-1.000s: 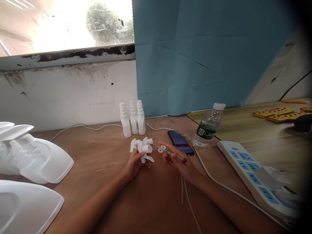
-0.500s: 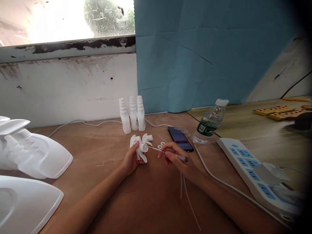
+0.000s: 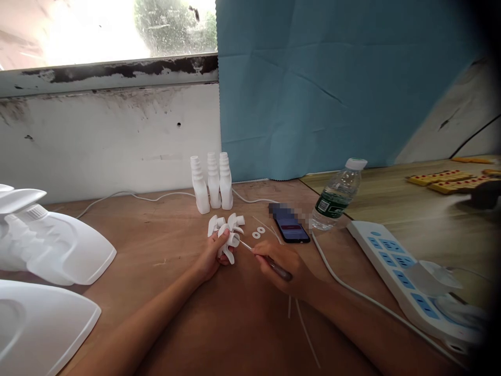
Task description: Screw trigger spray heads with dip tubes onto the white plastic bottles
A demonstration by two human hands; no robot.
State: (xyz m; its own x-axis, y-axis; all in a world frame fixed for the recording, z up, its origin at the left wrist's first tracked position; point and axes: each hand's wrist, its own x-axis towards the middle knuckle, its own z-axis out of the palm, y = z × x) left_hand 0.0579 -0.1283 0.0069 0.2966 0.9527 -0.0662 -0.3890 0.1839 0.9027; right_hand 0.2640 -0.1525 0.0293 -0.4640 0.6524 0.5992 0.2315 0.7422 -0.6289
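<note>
My left hand (image 3: 213, 258) is closed round a white plastic spray-trigger part (image 3: 228, 242) on the brown table. My right hand (image 3: 279, 266) pinches a thin screwdriver (image 3: 266, 257) with a clear shaft end, and its tip touches the part's opening. More white trigger parts (image 3: 229, 222) lie just behind the held one. Two small white washers (image 3: 258, 233) rest on the table to the right of them.
Three white nozzle bodies (image 3: 213, 183) stand by the wall. A phone (image 3: 290, 227), a water bottle (image 3: 337, 196) and a white power strip (image 3: 403, 274) with its cable lie to the right. Large white plastic shells (image 3: 58, 250) fill the left. Thin white tubes (image 3: 299, 318) lie near my right forearm.
My right hand has moved left and down with the screwdriver, bringing its tip up to the part. My left hand has drawn the part slightly lower and nearer.
</note>
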